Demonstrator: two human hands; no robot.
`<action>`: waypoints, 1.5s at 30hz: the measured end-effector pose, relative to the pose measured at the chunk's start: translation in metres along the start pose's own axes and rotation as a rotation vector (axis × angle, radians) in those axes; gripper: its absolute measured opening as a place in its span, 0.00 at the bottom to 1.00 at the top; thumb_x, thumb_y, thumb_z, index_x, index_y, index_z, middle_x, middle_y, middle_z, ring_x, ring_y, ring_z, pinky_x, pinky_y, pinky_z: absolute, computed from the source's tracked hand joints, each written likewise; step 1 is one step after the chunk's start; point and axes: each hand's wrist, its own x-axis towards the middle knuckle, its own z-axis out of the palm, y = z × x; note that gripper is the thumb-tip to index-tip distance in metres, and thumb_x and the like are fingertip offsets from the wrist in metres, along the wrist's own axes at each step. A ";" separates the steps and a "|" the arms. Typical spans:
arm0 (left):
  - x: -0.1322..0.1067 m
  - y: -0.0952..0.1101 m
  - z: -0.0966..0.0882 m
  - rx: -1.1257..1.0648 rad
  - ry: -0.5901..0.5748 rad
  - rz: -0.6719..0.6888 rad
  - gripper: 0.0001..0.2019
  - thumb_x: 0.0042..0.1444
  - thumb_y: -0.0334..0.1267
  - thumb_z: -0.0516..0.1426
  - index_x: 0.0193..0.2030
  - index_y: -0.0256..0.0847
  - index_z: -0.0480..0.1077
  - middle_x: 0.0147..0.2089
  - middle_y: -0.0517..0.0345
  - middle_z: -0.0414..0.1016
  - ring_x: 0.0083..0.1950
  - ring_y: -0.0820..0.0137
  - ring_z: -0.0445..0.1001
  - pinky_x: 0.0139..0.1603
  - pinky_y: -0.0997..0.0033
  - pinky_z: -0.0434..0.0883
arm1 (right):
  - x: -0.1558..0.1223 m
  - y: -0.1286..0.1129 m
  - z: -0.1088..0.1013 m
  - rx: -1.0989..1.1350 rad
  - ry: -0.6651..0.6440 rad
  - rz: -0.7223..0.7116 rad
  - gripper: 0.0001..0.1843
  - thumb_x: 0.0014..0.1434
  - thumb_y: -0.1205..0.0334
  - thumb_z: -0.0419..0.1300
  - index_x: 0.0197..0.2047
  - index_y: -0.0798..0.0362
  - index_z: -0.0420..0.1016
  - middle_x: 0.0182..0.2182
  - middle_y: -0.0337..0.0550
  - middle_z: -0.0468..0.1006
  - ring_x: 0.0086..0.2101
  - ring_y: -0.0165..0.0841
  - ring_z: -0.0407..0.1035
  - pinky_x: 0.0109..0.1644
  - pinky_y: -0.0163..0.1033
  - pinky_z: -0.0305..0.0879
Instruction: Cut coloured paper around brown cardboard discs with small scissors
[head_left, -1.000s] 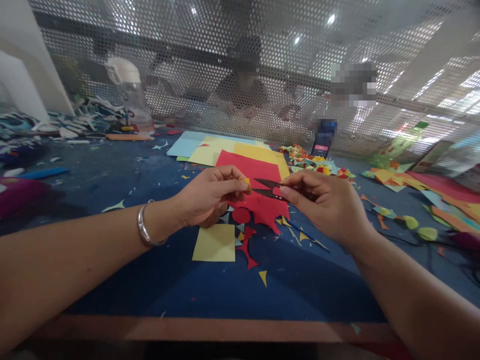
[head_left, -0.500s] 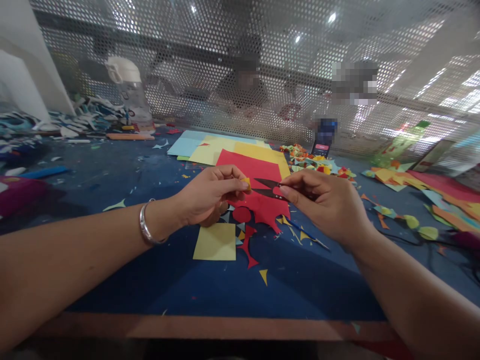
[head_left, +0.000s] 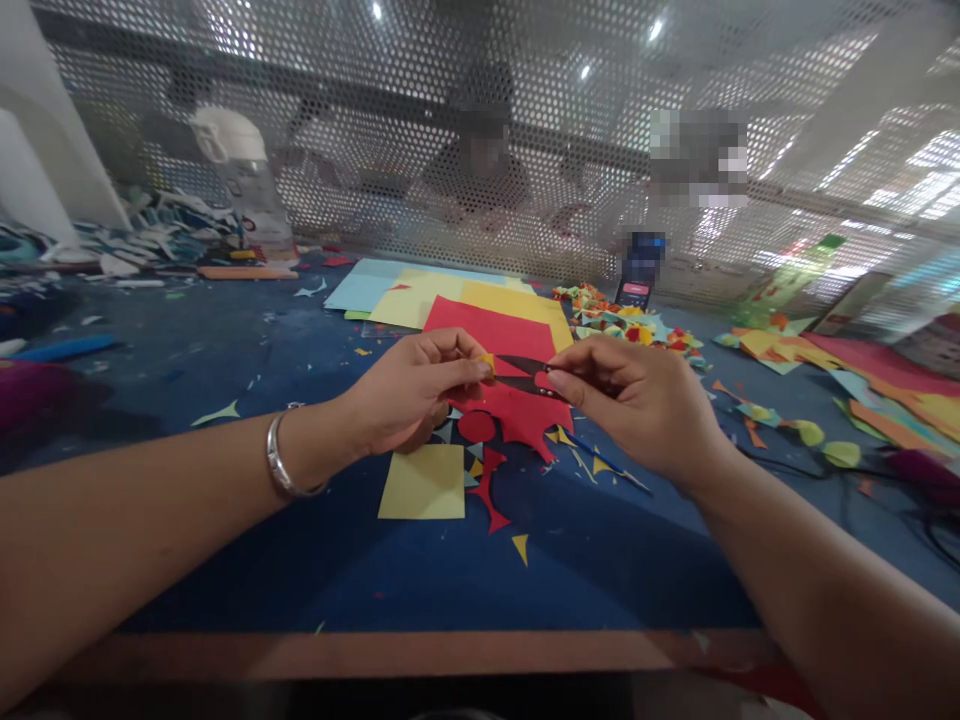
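A small piece of yellow paper [head_left: 489,363] is pinched between the thumb and fingers of my left hand [head_left: 427,385]. My right hand [head_left: 637,395] grips a pair of dark thread snips [head_left: 525,374], blades apart and tips pointing left at the yellow piece. Whether the blades touch the paper I cannot tell. Beneath the hands lies a red paper sheet [head_left: 487,325] with curved cut-outs along its near edge. Close below are a red paper circle [head_left: 476,427], a pale yellow paper square [head_left: 422,483] and a red offcut [head_left: 491,495].
Light blue paper [head_left: 360,283] and yellow paper [head_left: 551,305] lie behind the red sheet. Paper scraps [head_left: 637,325] are heaped by a phone [head_left: 637,275] against the perforated screen [head_left: 360,130]. A bottle [head_left: 259,200] stands at back left. A blue pen-like tool [head_left: 607,460] lies near my right hand.
The whole view has shifted slightly, so things sit a little further left. The snips' tips are closer to the yellow piece; both hands keep their holds.
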 end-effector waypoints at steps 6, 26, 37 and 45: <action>0.003 0.002 -0.002 0.146 0.141 0.136 0.06 0.57 0.29 0.62 0.31 0.37 0.69 0.28 0.63 0.75 0.29 0.79 0.71 0.32 0.78 0.67 | 0.001 0.003 0.001 -0.041 0.022 0.034 0.07 0.63 0.59 0.63 0.37 0.53 0.79 0.28 0.39 0.79 0.25 0.28 0.68 0.28 0.33 0.60; -0.009 -0.002 0.005 0.273 -0.066 0.184 0.12 0.55 0.33 0.64 0.45 0.42 0.68 0.26 0.65 0.72 0.28 0.76 0.72 0.28 0.76 0.65 | 0.003 -0.001 0.007 -0.152 -0.143 0.127 0.16 0.66 0.50 0.58 0.35 0.54 0.78 0.26 0.39 0.77 0.25 0.29 0.66 0.29 0.35 0.57; -0.024 0.002 0.013 0.479 -0.231 0.250 0.19 0.57 0.34 0.63 0.50 0.45 0.59 0.28 0.67 0.70 0.30 0.74 0.71 0.30 0.76 0.64 | -0.003 -0.013 0.016 0.272 -0.247 0.139 0.13 0.63 0.53 0.64 0.33 0.54 0.74 0.22 0.35 0.73 0.22 0.26 0.65 0.26 0.32 0.59; -0.020 0.004 0.009 0.434 -0.328 0.195 0.14 0.58 0.38 0.63 0.48 0.44 0.64 0.30 0.61 0.78 0.31 0.70 0.79 0.33 0.72 0.73 | -0.005 -0.014 0.014 0.217 -0.257 0.087 0.11 0.63 0.59 0.61 0.30 0.54 0.72 0.21 0.32 0.65 0.22 0.24 0.56 0.24 0.32 0.52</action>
